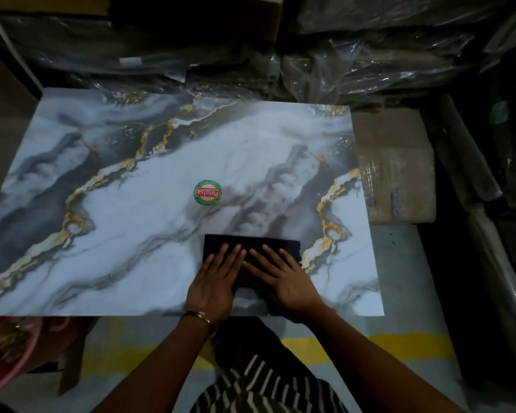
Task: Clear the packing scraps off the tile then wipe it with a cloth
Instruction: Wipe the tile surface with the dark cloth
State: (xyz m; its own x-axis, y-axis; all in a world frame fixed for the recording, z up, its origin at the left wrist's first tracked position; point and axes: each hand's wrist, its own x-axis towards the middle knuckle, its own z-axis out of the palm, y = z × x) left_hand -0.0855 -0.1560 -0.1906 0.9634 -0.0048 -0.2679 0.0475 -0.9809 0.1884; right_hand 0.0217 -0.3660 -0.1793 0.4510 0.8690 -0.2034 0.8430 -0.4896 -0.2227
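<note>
Tile (149,222): We find a large marble-patterned slab, white and grey with gold veins, lying flat on the floor in front of the person. A round red and green sticker (207,192) sits near its middle.

Cloth (251,244): A dark folded cloth lies flat on the tile's near edge, right of centre, below the sticker.

Left hand (213,281): Laid flat on the cloth's left part, fingers straight and pressing down; nothing is gripped. A bracelet (197,315) sits at the wrist.

Right hand (283,277): Laid flat on the cloth's right part, fingers straight and touching those of the left hand; likewise an open, pressing grip.

Scraps: We see no loose packing scraps on the tile face. We judge the clearing step done and the wiping step in hand.

Handling, cloth: We judge it soft, light and limp. It should slide readily on the glossy face but may bunch or unfold if pushed from one corner. Flat palms spread over its middle look the soundest hold.

Handling, tile: We judge it stiff, heavy, slippery and brittle at edges and corners. Downward pressure suits it; lifting would call for both long edges.

Surroundings: Plastic-wrapped bundles (370,55) are stacked beyond the far edge, a wrapped brown parcel (396,168) lies just beside the right edge, and a yellow floor line (399,348) runs near the person.

Risk: The sticker may catch the cloth.
</note>
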